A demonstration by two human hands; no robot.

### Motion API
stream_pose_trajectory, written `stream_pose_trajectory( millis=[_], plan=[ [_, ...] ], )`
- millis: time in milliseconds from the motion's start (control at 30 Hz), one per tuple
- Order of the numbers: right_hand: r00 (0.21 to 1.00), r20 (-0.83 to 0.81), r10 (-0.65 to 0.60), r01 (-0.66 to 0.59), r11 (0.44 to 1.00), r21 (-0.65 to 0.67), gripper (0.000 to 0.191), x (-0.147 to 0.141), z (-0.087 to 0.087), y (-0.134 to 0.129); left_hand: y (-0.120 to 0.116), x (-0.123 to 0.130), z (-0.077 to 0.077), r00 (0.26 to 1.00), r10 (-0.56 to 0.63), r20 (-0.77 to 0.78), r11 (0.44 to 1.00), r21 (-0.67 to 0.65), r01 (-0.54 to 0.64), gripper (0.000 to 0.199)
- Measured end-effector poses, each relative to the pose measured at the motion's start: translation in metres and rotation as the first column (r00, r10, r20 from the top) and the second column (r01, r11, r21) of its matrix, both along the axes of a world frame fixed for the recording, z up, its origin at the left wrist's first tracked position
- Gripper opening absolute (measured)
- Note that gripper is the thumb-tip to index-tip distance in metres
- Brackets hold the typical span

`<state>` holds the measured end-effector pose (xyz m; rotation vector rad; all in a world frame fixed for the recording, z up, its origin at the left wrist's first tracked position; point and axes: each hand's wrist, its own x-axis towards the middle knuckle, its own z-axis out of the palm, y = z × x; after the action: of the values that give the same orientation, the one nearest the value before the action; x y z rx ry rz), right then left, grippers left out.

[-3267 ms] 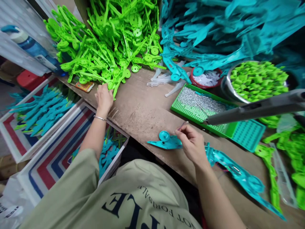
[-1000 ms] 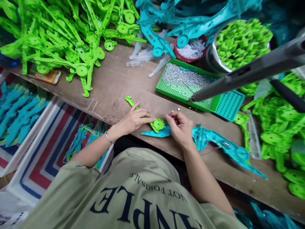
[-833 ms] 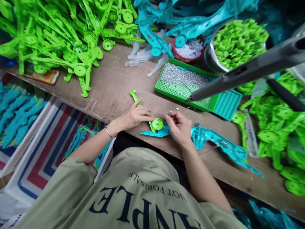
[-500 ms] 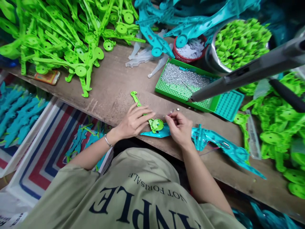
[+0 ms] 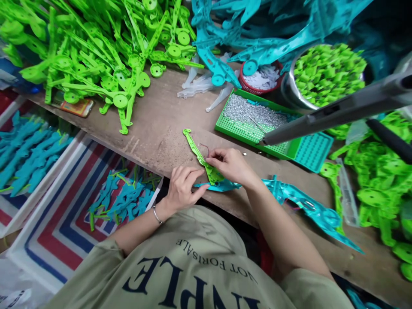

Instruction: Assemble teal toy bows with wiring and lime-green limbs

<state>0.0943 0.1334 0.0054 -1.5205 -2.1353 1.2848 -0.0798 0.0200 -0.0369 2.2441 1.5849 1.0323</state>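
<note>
My right hand (image 5: 230, 165) is closed in a pinch on a thin dark-red wire (image 5: 205, 148), just above the green plastic arm. That green plastic arm (image 5: 195, 148) lies slantwise on the bench, its round lower end partly under my right hand. Beneath it is a long teal plastic part (image 5: 222, 186), partly hidden by my right wrist and stretching off to the right. My left hand (image 5: 184, 186) is at the teal part's left tip, with bent fingers on one side and the thumb on the other, close against the green arm's lower end.
A green basket (image 5: 230, 128) of small metal screws stands beyond my hands. A dark grey rod-shaped tool (image 5: 322, 122) hangs over it. Green parts (image 5: 106, 81) pile up at left, with more at right. A metal bowl (image 5: 294, 86) holds small green pieces. Crates (image 5: 35, 223) stand below left.
My right hand has moved left with the wire, over the green arm's round end. My left hand has drawn back from lying flat across the arm to the teal part's tip.
</note>
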Motion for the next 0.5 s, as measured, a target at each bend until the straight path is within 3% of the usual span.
stream_pose_trajectory(
  millis=[133, 233, 500],
  plan=[
    [0.978, 0.196, 0.076, -0.075, 0.997, -0.01, 0.019, -0.01, 0.009, 0.006, 0.002, -0.003, 0.0, 0.999, 0.017, -0.045, 0.992, -0.121, -0.022, 0.036],
    [0.954, 0.281, 0.108, -0.113, 0.994, 0.003, 0.018, -0.014, 0.011, 0.006, 0.002, -0.002, -0.002, 0.999, 0.018, -0.036, 0.991, -0.13, -0.023, 0.037],
    [0.953, 0.279, 0.115, -0.122, 0.993, 0.007, 0.017, -0.017, 0.005, 0.008, 0.001, 0.002, -0.005, 0.999, 0.029, -0.038, 0.991, -0.128, -0.034, 0.033]
  ],
)
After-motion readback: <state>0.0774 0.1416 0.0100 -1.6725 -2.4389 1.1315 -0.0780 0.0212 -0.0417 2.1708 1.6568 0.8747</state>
